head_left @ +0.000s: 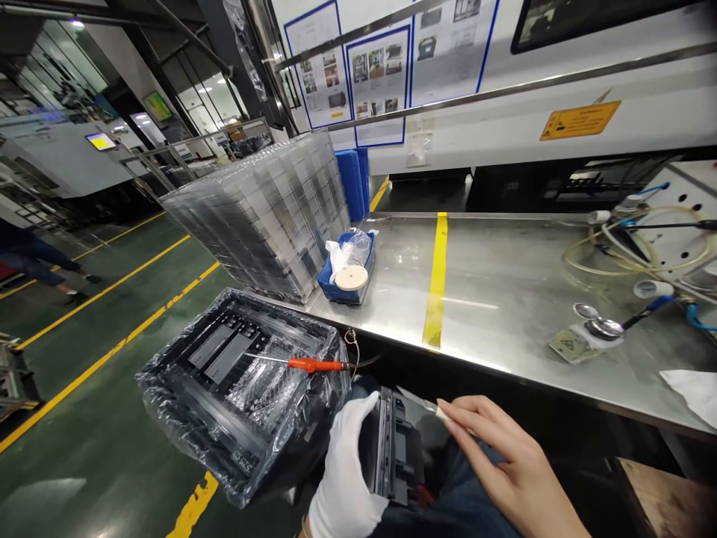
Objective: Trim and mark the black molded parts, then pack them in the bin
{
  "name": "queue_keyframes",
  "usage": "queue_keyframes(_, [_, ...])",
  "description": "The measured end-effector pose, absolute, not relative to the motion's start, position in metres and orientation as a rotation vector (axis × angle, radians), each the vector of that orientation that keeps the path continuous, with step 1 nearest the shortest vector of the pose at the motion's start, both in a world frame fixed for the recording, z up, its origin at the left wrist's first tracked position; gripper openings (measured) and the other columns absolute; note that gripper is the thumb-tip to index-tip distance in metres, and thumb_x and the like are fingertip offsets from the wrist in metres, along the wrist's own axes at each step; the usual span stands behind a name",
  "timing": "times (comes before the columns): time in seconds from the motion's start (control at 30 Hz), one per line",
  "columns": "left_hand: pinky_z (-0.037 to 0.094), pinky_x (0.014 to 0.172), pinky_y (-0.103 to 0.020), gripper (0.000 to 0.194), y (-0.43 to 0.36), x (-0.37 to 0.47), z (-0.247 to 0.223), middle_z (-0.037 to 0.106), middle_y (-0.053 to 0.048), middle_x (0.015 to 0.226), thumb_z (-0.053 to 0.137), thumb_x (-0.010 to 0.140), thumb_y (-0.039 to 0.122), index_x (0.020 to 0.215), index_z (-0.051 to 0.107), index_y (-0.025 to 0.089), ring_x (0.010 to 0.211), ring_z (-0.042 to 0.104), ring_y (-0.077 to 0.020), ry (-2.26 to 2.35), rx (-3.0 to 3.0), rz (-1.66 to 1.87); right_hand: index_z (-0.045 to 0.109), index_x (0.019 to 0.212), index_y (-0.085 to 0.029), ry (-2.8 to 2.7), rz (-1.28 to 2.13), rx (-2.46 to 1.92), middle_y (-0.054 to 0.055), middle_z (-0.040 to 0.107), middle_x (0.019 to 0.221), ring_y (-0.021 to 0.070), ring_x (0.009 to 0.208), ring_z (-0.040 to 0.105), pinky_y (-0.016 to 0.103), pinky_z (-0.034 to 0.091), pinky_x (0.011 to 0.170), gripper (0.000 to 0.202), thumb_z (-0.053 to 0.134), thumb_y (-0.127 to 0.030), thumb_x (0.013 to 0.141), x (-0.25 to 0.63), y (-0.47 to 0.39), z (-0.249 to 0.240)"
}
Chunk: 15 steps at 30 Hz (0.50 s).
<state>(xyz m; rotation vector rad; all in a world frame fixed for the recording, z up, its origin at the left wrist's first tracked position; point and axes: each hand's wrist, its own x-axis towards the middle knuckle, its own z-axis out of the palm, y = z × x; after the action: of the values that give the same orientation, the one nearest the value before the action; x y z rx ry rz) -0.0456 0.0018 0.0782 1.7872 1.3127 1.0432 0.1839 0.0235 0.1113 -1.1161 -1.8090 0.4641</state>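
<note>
My left hand (347, 467), in a white glove, is closed around a black plastic part (395, 448) with ribs and slots, held upright over my lap. Bare and pinched, my right hand (498, 448) grips the pale handle of a thin-bladed knife (419, 399). Its blade points left, toward the upper end of the black part; whether it touches the part I cannot tell. Left of my gloved hand stands a box lined with clear plastic (184, 441), with similar black parts inside. An orange air gun (317, 365) with a long thin nozzle lies across that box.
On the steel table (493, 246) stand a stack of clear plastic trays (269, 202) and a blue bin (344, 291) holding a round beige disc. Hoses (610, 246), a small metal dish (603, 327) and a white cloth (694, 392) are at the right. A person's legs (39, 261) show far left.
</note>
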Motion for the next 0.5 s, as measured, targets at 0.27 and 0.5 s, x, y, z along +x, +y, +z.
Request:
queue_keyframes(0.27, [0.04,0.11,-0.05,0.072,0.006,-0.053,0.101,0.057,-0.01,0.132,0.073,0.074,0.036,0.14,0.047,0.028,0.121,0.054,-0.0339,1.053,1.747,0.954,0.072,0.094,-0.02,-1.623,0.988,-1.202,0.004,0.068,0.078,0.0132,0.065,0.065,0.02,0.055,0.059,0.03,0.054,-0.043,0.096,0.186,0.027,0.107])
queue_keyframes(0.5, [0.046,0.101,-0.043,0.052,0.009,-0.054,0.096,0.06,-0.007,0.124,0.068,0.083,0.032,0.133,0.055,0.028,0.109,0.06,-0.0263,0.792,1.578,0.9,0.057,0.067,-0.017,-1.546,1.588,-1.1,-0.003,0.049,0.054,0.0092,0.05,0.048,0.021,0.044,0.052,0.054,0.045,-0.061,0.095,0.173,0.024,0.099])
